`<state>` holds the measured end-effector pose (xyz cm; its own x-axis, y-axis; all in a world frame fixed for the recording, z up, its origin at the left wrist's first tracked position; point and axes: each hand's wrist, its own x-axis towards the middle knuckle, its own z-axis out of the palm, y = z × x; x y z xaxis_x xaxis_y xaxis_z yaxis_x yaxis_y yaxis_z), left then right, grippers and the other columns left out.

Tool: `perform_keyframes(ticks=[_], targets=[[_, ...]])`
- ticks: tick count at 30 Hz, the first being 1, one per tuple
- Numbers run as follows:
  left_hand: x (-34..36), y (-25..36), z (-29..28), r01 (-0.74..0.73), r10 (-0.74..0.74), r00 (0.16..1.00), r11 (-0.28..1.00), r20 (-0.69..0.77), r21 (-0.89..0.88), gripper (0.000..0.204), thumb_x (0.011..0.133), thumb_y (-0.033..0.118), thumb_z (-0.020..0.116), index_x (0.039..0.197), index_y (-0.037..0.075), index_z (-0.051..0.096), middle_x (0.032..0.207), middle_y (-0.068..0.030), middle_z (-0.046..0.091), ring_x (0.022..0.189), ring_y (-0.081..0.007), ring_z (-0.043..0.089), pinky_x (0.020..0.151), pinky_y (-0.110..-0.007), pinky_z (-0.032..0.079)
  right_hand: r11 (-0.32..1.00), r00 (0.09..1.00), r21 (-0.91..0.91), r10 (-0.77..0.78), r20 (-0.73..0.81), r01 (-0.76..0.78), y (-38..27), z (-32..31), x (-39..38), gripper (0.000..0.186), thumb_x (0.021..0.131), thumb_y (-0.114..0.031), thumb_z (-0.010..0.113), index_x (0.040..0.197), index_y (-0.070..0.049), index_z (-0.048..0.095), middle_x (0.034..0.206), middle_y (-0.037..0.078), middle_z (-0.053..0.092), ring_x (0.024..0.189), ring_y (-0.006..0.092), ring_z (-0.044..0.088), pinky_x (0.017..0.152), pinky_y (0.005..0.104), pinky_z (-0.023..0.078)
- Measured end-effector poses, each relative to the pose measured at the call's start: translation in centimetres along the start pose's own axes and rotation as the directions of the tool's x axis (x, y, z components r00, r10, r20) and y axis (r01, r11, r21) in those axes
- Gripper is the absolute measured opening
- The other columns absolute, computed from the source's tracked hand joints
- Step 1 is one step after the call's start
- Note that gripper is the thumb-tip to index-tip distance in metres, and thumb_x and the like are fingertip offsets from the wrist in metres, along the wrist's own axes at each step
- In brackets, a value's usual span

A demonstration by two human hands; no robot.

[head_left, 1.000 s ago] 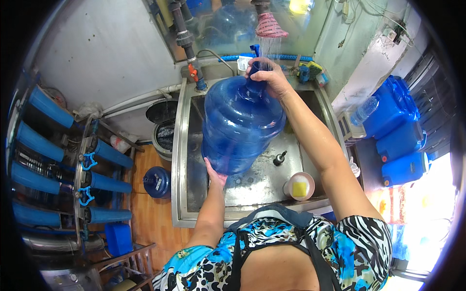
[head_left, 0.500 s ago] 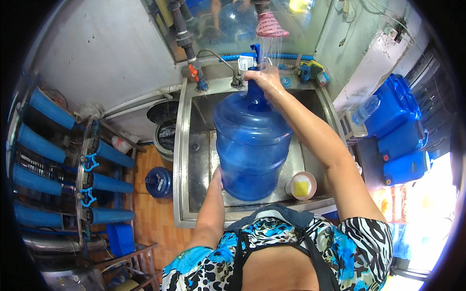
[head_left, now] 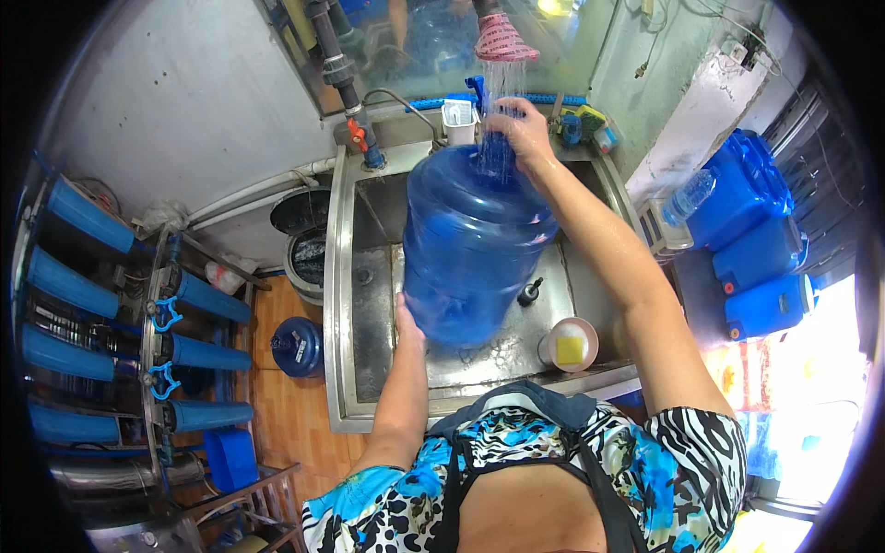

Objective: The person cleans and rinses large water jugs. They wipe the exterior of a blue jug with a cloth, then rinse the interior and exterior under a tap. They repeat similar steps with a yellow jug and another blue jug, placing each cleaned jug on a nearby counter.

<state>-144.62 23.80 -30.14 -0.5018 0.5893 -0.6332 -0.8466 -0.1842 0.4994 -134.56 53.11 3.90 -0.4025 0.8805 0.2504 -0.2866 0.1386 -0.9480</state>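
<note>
A large translucent blue water jug (head_left: pixel 475 244) is held tilted over the steel sink, with its neck toward the far side. Water streams down onto its neck from a tap wrapped in pink printed material (head_left: pixel 505 39). My right hand (head_left: pixel 525 134) is curled at the jug's mouth, in the falling water, which partly blurs the fingertips. On the jug's lower left side, my left hand (head_left: pixel 410 323) supports it, its fingers partly hidden behind the plastic. A small dark object (head_left: pixel 530 292) lies in the sink beside the jug.
The sink (head_left: pixel 339 304) holds a pink bowl (head_left: pixel 590 348) with suds and a yellow sponge (head_left: pixel 572 348). A white container (head_left: pixel 458 120) stands on the back ledge. Blue jerrycans (head_left: pixel 761 309) are at right; a smaller blue jug (head_left: pixel 298 347) and filter housings (head_left: pixel 69 286) are at left.
The jug's base has risen away from me and the jug tilts more, uncovering the small dark object. My right hand has shifted slightly up and right at the mouth; my left hand has moved slightly farther away.
</note>
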Motion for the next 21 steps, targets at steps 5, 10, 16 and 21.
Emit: perform_keyframes(ticks=[5,10,16,21], targets=[[-4.8,2.0,1.4,0.126,-0.120,0.991,0.985,0.059,-0.116,0.107,0.080,0.092,0.031,0.151,0.012,0.040,0.154,-0.0124,0.042,0.138,-0.0357,0.042,0.112,-0.056,0.034,0.983,0.991,0.162,0.063,0.121,-0.083,-2.4,-4.8,-0.4,0.044,0.078,-0.003,0.074,0.120,-0.002,0.060,0.110,0.014,0.065,0.094,0.0208,0.066,0.082,0.0361,0.055],[-6.3,4.6,4.6,-0.113,0.124,0.920,0.992,0.372,-0.052,0.097,0.083,0.083,0.046,0.150,0.013,0.041,0.151,-0.0083,0.047,0.136,-0.0320,0.045,0.113,-0.052,0.035,0.913,0.984,0.398,-0.140,0.106,0.087,-2.2,-12.6,-1.9,0.040,0.082,-0.006,0.073,0.121,0.001,0.063,0.108,0.012,0.066,0.096,0.0228,0.067,0.090,0.0354,0.053],[-9.7,15.0,11.0,-0.624,0.339,0.737,0.675,0.585,0.395,0.064,0.074,0.027,0.080,0.127,-0.001,0.058,0.115,-0.0096,0.065,0.100,-0.0196,0.062,0.090,-0.033,0.049,0.964,0.873,-0.241,-0.021,-0.488,-0.111,8.6,-24.5,-8.1,0.046,0.097,-0.033,0.061,0.124,0.004,0.067,0.122,0.012,0.068,0.113,0.0191,0.060,0.099,0.0322,0.045],[-17.2,18.4,21.1,-0.840,0.324,0.542,0.233,0.776,0.489,0.080,0.063,0.021,0.091,0.131,-0.006,0.057,0.113,-0.0113,0.069,0.102,-0.0177,0.064,0.094,-0.032,0.049,0.864,0.651,0.214,0.488,-0.581,-0.457,19.7,-29.0,-16.0,0.031,0.092,-0.023,0.058,0.106,-0.001,0.073,0.101,0.013,0.069,0.089,0.0244,0.067,0.072,0.0373,0.054]])
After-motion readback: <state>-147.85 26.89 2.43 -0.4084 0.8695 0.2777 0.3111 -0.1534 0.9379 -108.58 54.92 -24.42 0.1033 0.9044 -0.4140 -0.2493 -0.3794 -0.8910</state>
